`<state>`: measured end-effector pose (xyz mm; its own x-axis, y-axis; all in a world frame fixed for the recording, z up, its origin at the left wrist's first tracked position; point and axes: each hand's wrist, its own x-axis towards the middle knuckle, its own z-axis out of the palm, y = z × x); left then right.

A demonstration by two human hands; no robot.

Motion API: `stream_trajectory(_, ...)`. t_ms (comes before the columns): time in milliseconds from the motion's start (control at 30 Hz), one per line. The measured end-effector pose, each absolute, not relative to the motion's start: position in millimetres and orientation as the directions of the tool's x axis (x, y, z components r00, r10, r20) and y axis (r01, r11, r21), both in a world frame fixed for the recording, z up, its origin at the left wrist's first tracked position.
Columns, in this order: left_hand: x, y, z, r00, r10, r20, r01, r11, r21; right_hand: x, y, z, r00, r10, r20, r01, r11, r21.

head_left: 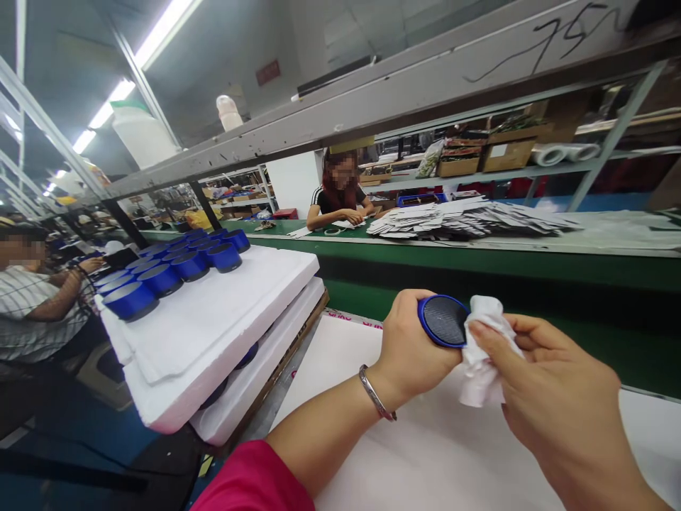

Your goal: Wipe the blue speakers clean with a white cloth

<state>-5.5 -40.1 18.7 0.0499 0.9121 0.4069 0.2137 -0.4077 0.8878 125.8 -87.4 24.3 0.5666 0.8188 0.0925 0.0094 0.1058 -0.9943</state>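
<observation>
Cloth (483, 362), white and crumpled, is pinched between the thumb and fingers of our right hand (558, 380) and touches the rim of a short blue cylinder with a dark mesh face (445, 321). We grip that cylinder in our left hand (411, 348), above a flat white work surface (399, 454); our hands are close together, the cloth between them. To our left, rows of similar blue cylinders (175, 266) stand on stacked white foam slabs (228, 309). Across the green belt (362, 273), a co-worker (336, 202) sits beside a heap of flat white-and-grey pieces (468, 220).
</observation>
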Motion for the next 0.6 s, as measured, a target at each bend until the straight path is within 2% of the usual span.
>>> stream_trajectory(367,-4,-39,20,0.041,0.94,0.339,0.219,-0.339,0.915,130,-82,-1,0.561,0.814,0.15,0.045,0.151,-0.988)
stream_trajectory(600,-4,-38,19,0.05,0.95,0.308,0.219,-0.311,0.925,129,-84,8,0.545,0.828,0.131,0.069,0.111,-0.991)
